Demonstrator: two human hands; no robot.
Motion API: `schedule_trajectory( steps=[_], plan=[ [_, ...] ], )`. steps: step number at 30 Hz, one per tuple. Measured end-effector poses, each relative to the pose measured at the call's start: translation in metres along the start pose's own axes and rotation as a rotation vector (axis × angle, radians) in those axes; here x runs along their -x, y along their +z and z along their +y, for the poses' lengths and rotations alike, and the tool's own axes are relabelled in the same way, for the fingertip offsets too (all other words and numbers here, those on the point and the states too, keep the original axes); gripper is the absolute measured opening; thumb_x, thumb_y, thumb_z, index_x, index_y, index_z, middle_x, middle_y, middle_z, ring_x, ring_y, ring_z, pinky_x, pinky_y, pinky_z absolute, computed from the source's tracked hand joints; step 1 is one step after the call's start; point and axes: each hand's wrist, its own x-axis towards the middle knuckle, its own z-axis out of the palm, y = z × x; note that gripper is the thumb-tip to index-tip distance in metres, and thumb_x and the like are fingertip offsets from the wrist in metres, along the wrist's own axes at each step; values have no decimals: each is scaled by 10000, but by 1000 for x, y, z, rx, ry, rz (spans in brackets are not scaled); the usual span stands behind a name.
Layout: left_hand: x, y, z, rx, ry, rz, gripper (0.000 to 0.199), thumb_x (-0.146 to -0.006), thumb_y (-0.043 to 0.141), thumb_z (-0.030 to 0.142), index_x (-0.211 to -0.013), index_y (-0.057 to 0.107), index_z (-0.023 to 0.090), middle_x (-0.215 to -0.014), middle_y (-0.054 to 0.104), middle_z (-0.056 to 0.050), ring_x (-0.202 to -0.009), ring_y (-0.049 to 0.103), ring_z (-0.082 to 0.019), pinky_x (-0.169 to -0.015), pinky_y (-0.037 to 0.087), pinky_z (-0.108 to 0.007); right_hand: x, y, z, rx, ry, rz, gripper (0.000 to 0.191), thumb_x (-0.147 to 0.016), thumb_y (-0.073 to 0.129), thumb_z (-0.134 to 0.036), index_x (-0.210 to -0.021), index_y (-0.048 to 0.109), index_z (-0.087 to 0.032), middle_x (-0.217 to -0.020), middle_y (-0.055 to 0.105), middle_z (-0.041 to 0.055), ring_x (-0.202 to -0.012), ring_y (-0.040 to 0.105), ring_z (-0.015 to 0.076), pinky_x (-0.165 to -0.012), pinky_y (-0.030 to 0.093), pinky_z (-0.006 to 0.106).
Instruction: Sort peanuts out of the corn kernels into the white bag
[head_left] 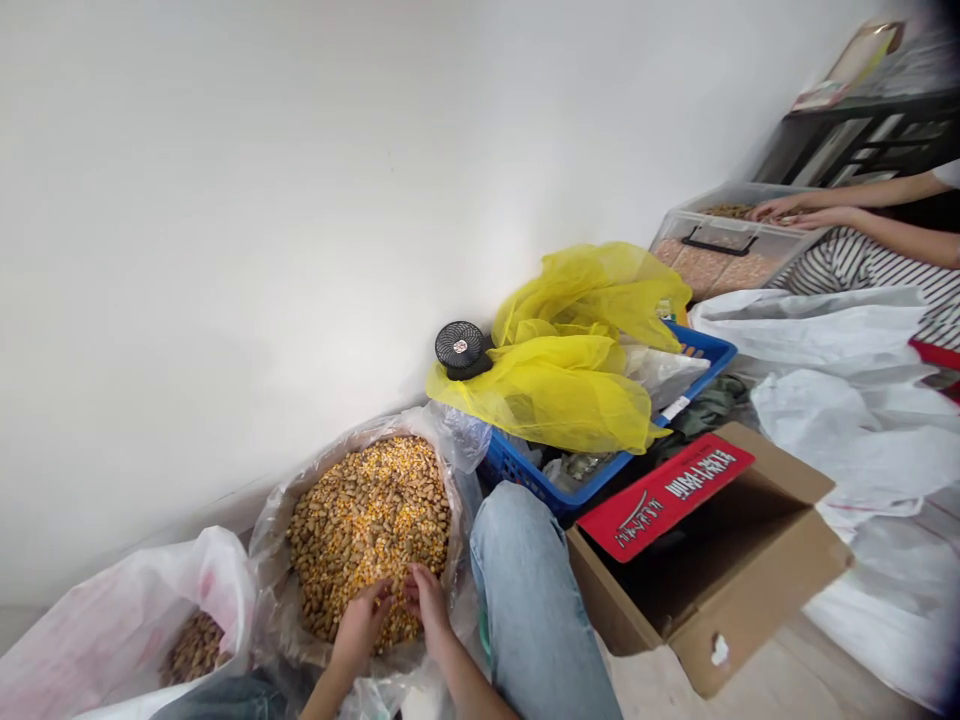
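Observation:
My left hand (361, 622) and my right hand (429, 600) rest close together at the near edge of a heap of yellow corn kernels mixed with brown nuts (369, 535). Both hands' fingers are curled down into the heap, and whatever lies under them is hidden. The heap fills a clear plastic bag (279, 570) with a rolled-back rim. To its left, a white sack (127, 630) holds brown nuts (193, 648).
My denim-clad knee (525, 590) rises beside the bag. Beyond stand a blue basket (555, 475) under yellow netting, a small black fan (460, 350), and an open cardboard box (712, 570). A co-worker's hands (787, 210) reach into a plastic bin (720, 245) at the far right.

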Motion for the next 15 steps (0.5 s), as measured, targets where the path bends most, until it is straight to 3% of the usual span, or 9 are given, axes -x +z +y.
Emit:
schedule_trajectory(
  steps=[3,8,12,15],
  plan=[
    [13,6,9,8,59,-59,326,-772,398,249,-1052,562,213,-1050,624,-36,-946,562,-151,-840,417,-253,8,1,2,-99,74,-34,338,-582,589,-472,-765,592,-187,-654,575,-3,-548,526,130,-450,366,228],
    [18,10,29,-56,30,-113,362,-763,423,282,-1112,512,255,-1087,598,-18,-902,576,-143,-788,426,-232,15,4,6,-343,207,-64,279,-588,588,-443,-668,570,-176,-562,567,-8,-499,529,125,-420,358,218],
    [-1,6,32,-37,-72,-35,389,-818,309,347,-1160,454,231,-1003,614,-41,-862,586,-150,-780,430,-254,11,7,6,-394,275,-3,163,-634,548,-345,-610,532,-184,-525,554,-13,-456,507,102,-434,372,211],
    [-30,7,28,-112,-116,-15,421,-804,337,270,-1211,380,172,-1130,538,-89,-988,536,-154,-852,393,-263,8,9,8,-280,268,14,169,-650,511,-335,-562,484,-193,-464,483,-34,-394,454,91,-419,351,216]
  ],
)
